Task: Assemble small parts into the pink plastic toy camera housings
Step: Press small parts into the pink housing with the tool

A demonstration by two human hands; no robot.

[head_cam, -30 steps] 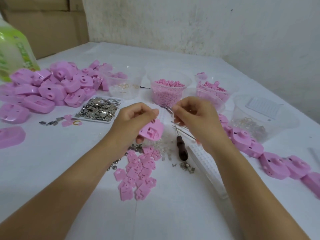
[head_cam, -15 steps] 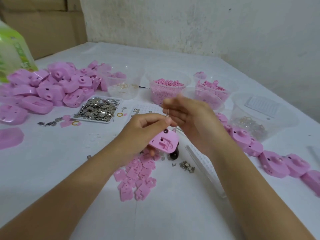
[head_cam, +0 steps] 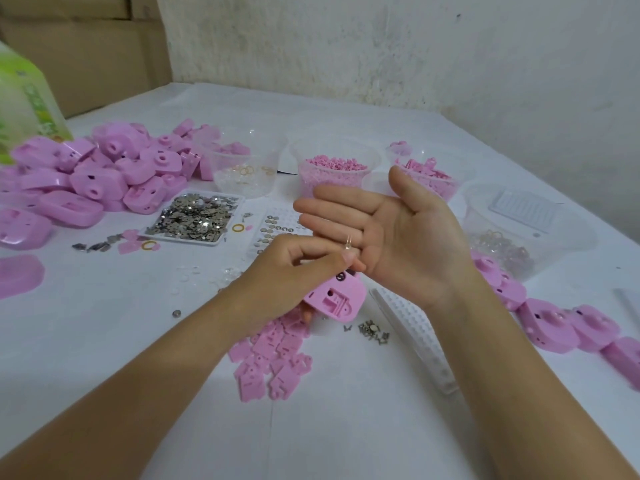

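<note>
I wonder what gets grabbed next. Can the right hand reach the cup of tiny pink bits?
Probably yes. The right hand is open, and the cup of tiny pink bits stands just beyond it with nothing between them.

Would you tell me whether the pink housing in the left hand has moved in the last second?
Yes: the pink housing has come down and right, nearer the pile of flat pink plates.

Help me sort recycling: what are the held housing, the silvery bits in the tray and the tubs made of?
The housing looks like pink moulded plastic, smooth, matte, with cast ribs. The silvery bits are probably thin stamped metal; they glint. The tubs are clear plastic; contents show through.
</note>
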